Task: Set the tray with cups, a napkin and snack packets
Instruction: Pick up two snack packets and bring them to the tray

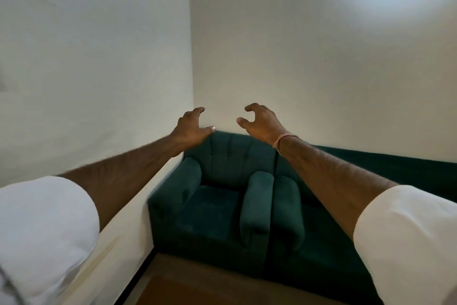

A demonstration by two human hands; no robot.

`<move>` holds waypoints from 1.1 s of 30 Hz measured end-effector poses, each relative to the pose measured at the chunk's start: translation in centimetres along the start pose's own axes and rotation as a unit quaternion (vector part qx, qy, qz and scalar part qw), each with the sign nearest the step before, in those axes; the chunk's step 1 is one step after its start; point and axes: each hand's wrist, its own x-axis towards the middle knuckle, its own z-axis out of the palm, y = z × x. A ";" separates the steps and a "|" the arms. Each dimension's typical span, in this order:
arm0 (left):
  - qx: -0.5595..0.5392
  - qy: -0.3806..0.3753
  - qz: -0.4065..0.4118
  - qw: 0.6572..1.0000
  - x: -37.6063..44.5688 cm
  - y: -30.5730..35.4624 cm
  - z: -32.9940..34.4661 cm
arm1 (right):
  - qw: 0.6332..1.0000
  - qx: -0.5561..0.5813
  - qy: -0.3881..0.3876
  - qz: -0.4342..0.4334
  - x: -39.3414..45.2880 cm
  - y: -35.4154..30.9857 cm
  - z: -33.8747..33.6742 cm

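Note:
Both my arms stretch straight out in front of me toward a room corner. My left hand [191,129] is held up with fingers curled and spread, holding nothing. My right hand [261,123] mirrors it a short gap to the right, fingers curled apart and empty, with a thin pink band on its wrist. White sleeves cover both upper arms. No tray, cups, napkin or snack packets appear in view.
A dark green armchair [217,196] stands in the corner below my hands, with a second green seat [321,225] touching it on the right. White walls meet behind them. A strip of brown floor [188,285] shows at the bottom. A bright light glares at top right.

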 end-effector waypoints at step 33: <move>-0.006 -0.408 0.077 0.910 -22.1 23.4 61.8 | 0.919 -0.101 -0.010 0.380 -43.4 57.2 -16.0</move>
